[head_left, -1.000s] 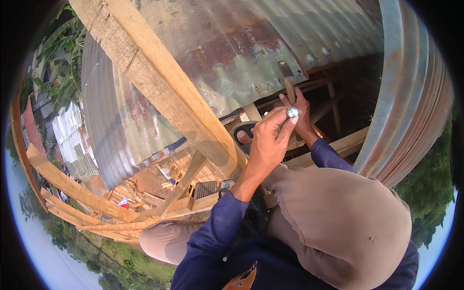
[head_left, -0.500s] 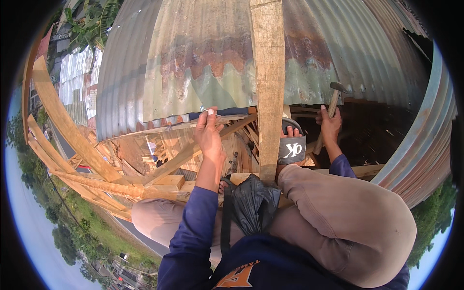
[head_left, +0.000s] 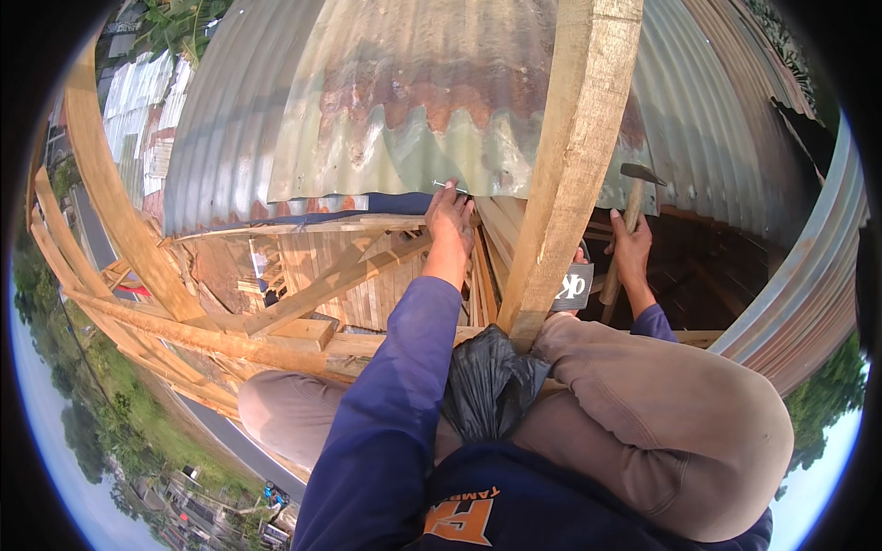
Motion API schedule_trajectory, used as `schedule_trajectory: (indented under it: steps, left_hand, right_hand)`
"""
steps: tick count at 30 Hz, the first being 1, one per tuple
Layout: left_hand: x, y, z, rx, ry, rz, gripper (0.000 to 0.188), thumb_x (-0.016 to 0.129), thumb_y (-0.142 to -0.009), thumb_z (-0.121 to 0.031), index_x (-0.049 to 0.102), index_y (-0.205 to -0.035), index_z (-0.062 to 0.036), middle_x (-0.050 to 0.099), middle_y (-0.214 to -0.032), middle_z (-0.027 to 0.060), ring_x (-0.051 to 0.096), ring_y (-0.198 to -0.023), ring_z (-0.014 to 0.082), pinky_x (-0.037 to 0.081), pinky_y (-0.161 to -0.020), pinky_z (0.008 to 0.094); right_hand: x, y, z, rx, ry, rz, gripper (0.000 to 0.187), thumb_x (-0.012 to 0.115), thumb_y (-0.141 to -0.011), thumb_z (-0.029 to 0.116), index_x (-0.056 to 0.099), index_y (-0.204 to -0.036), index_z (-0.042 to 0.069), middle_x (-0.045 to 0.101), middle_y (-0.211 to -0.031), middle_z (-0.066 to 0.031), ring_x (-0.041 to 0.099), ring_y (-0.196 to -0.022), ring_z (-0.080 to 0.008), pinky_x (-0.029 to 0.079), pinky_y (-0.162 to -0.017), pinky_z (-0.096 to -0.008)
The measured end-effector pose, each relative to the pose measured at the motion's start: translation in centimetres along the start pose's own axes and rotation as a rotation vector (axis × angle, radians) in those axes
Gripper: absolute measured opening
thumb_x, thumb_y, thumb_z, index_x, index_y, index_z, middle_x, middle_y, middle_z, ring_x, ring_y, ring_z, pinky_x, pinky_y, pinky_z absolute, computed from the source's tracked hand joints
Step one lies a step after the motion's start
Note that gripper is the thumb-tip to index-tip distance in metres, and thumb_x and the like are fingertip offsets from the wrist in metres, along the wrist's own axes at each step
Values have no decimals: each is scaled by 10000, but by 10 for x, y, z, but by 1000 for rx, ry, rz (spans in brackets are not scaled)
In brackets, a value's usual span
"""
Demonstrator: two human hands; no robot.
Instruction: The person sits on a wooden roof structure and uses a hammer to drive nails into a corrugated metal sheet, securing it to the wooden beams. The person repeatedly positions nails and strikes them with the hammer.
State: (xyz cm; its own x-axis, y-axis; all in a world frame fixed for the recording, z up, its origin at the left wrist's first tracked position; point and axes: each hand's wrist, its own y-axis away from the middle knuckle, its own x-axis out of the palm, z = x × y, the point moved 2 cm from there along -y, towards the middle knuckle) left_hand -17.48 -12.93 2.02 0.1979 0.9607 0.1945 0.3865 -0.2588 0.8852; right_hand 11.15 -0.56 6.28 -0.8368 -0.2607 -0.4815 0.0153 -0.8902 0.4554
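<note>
My left hand (head_left: 448,225) is closed on a roofing nail (head_left: 449,185), pinched between the fingertips by the lower edge of a corrugated metal sheet (head_left: 367,64). The nail lies about level, its head pointing left. To the right of a wooden post, my right hand (head_left: 631,243) is wrapped round the wooden handle of a hammer (head_left: 636,195). The hammer's dark metal head is uppermost, in front of the sheet, and the handle's end hangs below my hand. Rust runs in a brown band across the sheet above its pale, wavy edge.
A thick wooden post (head_left: 577,138) rises between my hands. A black plastic bag (head_left: 493,381) hangs between my legs. Wooden beams (head_left: 220,347) form the frame at left, with a road (head_left: 225,427) far below. Another corrugated sheet (head_left: 790,275) stands at right, beside a dark opening.
My left hand has moved right and slightly up with the nail, closer to the post. The view has shifted, and the post now leans and hides more of my sandalled foot.
</note>
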Motion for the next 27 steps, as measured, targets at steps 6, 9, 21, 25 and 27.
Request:
schedule_trajectory:
  steps: [6,9,21,25,27]
  left_hand:
    - [23,4,14,30,63,47,324,531,-1004,-231,578,-1259,-37,558,-1238,77,543,-1113,193,448,-965,314]
    - [18,-1,13,73,68,56,325,526,-1006,-219,574,-1255,-16,562,-1246,85,543,-1125,200,448,-976,327]
    - [6,4,8,50,181,-54,348,580,-978,-219,577,-1249,0,551,-1270,95,513,-1163,196,443,-976,361]
    - [4,1,-7,161,139,-131,328,612,-957,-195,617,-1196,29,610,-1181,94,553,-1050,175,462,-885,333]
    - [6,-5,-10,275,-42,-138,326,617,-951,-192,629,-1187,32,601,-1206,106,555,-1082,204,465,-903,357]
  right_hand:
    - [4,-17,13,-170,320,-33,301,671,-890,246,546,-943,-23,541,-634,-126,542,-573,-230,464,-582,-389]
    - [14,-26,33,-290,355,9,286,663,-883,217,537,-938,-33,542,-675,-189,524,-650,-321,440,-665,-426]
    - [35,-54,31,-460,602,85,313,648,-878,258,521,-947,-19,604,-908,-295,568,-886,-498,434,-726,-527]
    - [40,-57,26,-398,581,129,319,654,-870,262,535,-944,-25,610,-925,-301,572,-899,-498,442,-740,-521]
    - [40,-57,26,-398,592,143,320,656,-869,260,542,-940,-30,609,-921,-307,571,-898,-500,443,-745,-521]
